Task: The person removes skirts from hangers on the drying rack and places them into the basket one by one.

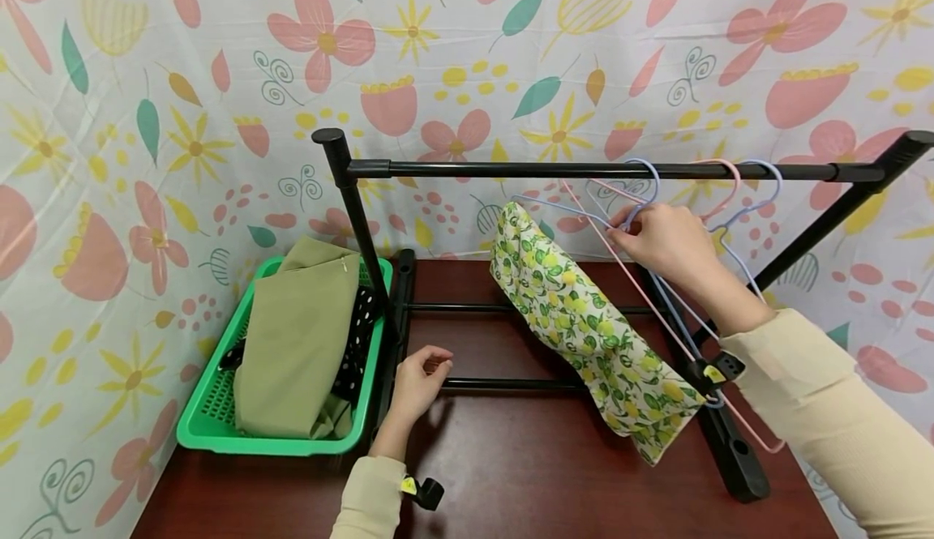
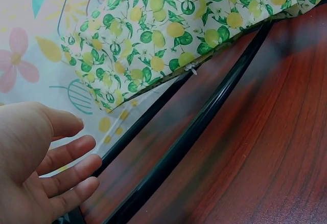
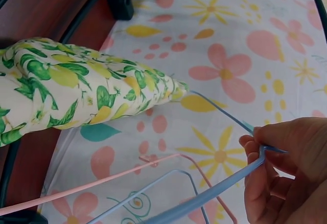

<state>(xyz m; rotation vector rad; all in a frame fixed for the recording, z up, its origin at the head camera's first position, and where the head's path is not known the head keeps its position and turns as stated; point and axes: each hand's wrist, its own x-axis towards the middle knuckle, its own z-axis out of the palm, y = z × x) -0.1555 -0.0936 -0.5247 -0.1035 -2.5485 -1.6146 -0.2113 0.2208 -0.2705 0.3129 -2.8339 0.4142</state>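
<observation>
My right hand (image 1: 670, 239) pinches a blue hanger (image 1: 652, 170) just under its hook, which loops over the black rail (image 1: 511, 170). From that hanger a lemon-print cloth (image 1: 584, 320) hangs at a slant, low end to the right. In the right wrist view, thumb and fingers close on the blue wire near the cloth's narrow end. My left hand (image 1: 421, 381) holds nothing, its fingers loosely bent beside the rack's left foot. The left wrist view has the cloth (image 2: 168, 29) above and apart from the left hand (image 2: 46, 168).
A pink hanger (image 1: 733, 190) and another blue hanger (image 1: 775, 190) are on the rail right of my hand. At left, a green basket (image 1: 186, 429) holds an olive-green folded cloth (image 1: 295, 344) and a black dotted cloth (image 1: 357, 336). A floral curtain (image 1: 452, 36) stands behind the dark wooden table (image 1: 511, 474).
</observation>
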